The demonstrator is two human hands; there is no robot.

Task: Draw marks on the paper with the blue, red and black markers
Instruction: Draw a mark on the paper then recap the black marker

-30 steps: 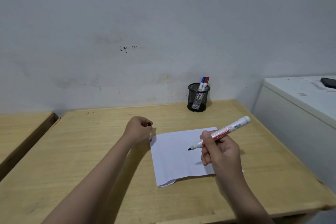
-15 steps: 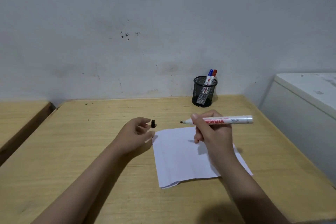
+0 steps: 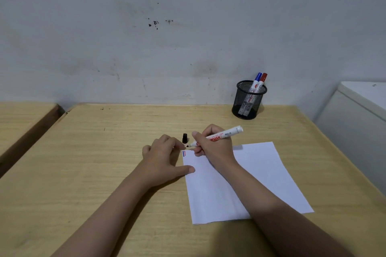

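Note:
A white sheet of paper [image 3: 246, 181] lies on the wooden desk [image 3: 104, 152]. Its top left corner carries a short blue mark and a short red mark [image 3: 184, 154] side by side. My right hand [image 3: 215, 148] grips the uncapped black marker [image 3: 221, 136], whose tip points left just above that corner. The black cap [image 3: 184, 138] stands on the desk just beyond the corner. My left hand [image 3: 163, 158] rests flat with fingers spread, thumb on the paper's left edge. The blue marker [image 3: 256, 81] and red marker [image 3: 262, 82] stand capped in the cup.
A black mesh pen cup [image 3: 248, 100] stands at the desk's back right by the wall. A white cabinet [image 3: 359, 123] rises beside the desk's right edge. A second wooden surface [image 3: 20, 119] sits to the left across a narrow gap.
My left hand set the black cap down on the desk and spread flat onto the paper's edge. My right hand carried the black marker left to the top left corner.

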